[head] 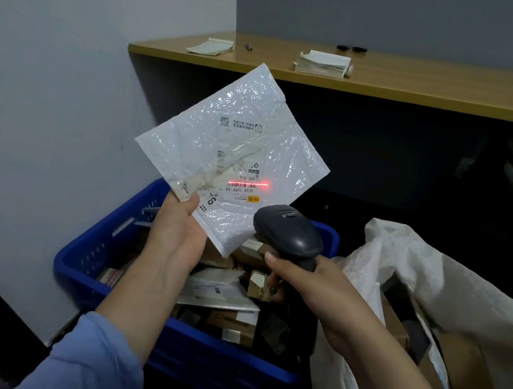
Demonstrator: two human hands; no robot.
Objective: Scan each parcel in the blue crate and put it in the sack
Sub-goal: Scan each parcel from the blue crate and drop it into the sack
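My left hand point(177, 235) pinches the lower corner of a white bubble mailer point(240, 143), held up tilted like a diamond above the blue crate point(93, 254). Its label faces me upside down. My right hand point(309, 293) grips a dark handheld scanner point(288, 230) just below the mailer. A red laser line from the scanner lies across the barcode on the label. The crate holds several parcels, boxes and flat mailers. To the right, the white woven sack point(457, 291) stands open with brown boxes inside.
A wooden desk point(438, 89) runs along the back, with a stack of paper labels point(322, 63) and a thinner pile point(211, 46) on it. A grey wall is on the left. Dark space lies under the desk, with dark objects at far right.
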